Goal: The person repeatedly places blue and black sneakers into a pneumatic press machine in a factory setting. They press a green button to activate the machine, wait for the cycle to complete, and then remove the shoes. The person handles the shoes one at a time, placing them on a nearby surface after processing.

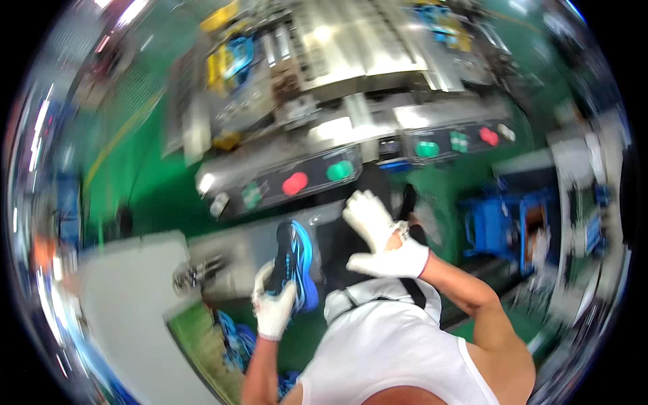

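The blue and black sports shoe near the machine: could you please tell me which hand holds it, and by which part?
The white-gloved left hand grips the blue and black sports shoe at its lower end. The white-gloved right hand seems empty, though blur hides detail.

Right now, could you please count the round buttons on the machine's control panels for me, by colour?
Red round buttons: 2, one on the near panel and one on the far panel
Green round buttons: 2, one on the near panel and one on the far panel
Total: 4
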{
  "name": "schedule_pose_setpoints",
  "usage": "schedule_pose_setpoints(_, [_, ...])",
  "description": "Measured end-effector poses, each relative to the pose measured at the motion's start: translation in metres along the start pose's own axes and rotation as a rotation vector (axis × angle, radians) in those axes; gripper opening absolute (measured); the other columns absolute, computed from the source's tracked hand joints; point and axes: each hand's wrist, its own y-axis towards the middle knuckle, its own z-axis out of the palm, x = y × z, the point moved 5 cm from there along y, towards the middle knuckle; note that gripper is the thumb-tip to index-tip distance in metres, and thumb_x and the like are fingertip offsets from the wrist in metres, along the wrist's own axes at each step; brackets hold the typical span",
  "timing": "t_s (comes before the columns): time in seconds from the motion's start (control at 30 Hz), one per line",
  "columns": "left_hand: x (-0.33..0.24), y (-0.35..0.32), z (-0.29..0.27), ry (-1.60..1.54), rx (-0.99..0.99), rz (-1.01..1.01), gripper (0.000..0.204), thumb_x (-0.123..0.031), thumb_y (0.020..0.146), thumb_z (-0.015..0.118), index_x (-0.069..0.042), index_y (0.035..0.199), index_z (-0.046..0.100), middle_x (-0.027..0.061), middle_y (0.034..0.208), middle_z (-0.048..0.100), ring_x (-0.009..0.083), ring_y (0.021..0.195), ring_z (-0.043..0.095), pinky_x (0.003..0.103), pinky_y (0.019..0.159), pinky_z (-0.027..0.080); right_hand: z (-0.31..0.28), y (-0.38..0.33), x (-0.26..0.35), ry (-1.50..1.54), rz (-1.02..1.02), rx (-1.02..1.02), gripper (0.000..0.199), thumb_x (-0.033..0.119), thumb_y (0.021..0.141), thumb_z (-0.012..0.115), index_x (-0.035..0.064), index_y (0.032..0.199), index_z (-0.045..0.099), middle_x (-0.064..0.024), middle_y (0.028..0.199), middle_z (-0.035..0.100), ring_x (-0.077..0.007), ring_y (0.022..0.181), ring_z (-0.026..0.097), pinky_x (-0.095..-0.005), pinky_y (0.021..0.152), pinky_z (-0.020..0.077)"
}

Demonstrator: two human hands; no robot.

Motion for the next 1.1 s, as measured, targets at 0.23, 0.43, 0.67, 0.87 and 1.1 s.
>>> schedule_pose_setpoints(0.23, [-0.146,-0.005,0.188,-0.291,0.33,0.377,0.063,0.004,0.089,0.073,0.003,0.148,0.05,0.0167,0.141,0.061,0.0239,0.123,0.062,0.04,0.109,0.05,-0.011,-0.134,0.016,-0.071,0.277,-0.336,0.107,0.042,0.08,0.084,0.0115,0.167,0.03,-0.0233,0.172,0.024,-0.0513,0.158,0.021,-0.0647,0.128,0.0166])
schedule_pose_setpoints(0.43, [-0.276,-0.078,0.334,-0.454,0.911,0.78,0.075,0.009,0.088,0.071,0.003,0.157,0.041,0.0175,0.148,0.056,0.0254,0.13,0.061,0.039,0.111,0.051,-0.094,-0.226,-0.05,-0.61,0.597,-1.297,0.092,0.027,0.077,0.083,-0.003,0.154,0.042,-0.0286,0.155,0.046,-0.0482,0.143,0.046,-0.0538,0.121,0.0386])
schedule_pose_setpoints(0.67, [-0.295,-0.125,0.394,-0.299,1.267,1.286,0.08,-0.005,0.085,0.084,0.002,0.154,0.045,0.0301,0.154,0.051,0.0457,0.142,0.054,0.049,0.116,0.047,-0.293,-0.399,-0.214,-0.062,0.575,-1.955,0.05,0.03,0.09,0.085,-0.0004,0.125,0.067,-0.0097,0.115,0.074,-0.0208,0.109,0.069,-0.0398,0.098,0.0546])
schedule_pose_setpoints(0.87, [-0.171,-0.034,0.398,0.157,1.096,0.909,0.063,-0.012,0.09,0.082,0.002,0.145,0.056,0.0258,0.144,0.061,0.0404,0.133,0.062,0.044,0.111,0.051,-0.435,-0.547,-0.419,-0.184,1.422,-1.383,0.081,0.067,0.091,0.064,0.0008,0.138,0.067,-0.0208,0.137,0.07,-0.0369,0.128,0.064,-0.044,0.109,0.0452])
schedule_pose_setpoints(1.1, [-0.086,0.024,0.328,0.231,0.887,0.63,0.057,-0.021,0.097,0.075,0.002,0.145,0.056,0.0262,0.145,0.059,0.0385,0.135,0.06,0.043,0.115,0.047,-0.523,-0.707,-0.474,-0.085,0.981,-1.27,0.064,0.034,0.102,0.07,0.0077,0.157,0.051,-0.0048,0.148,0.061,-0.0198,0.128,0.058,-0.0327,0.112,0.0452])
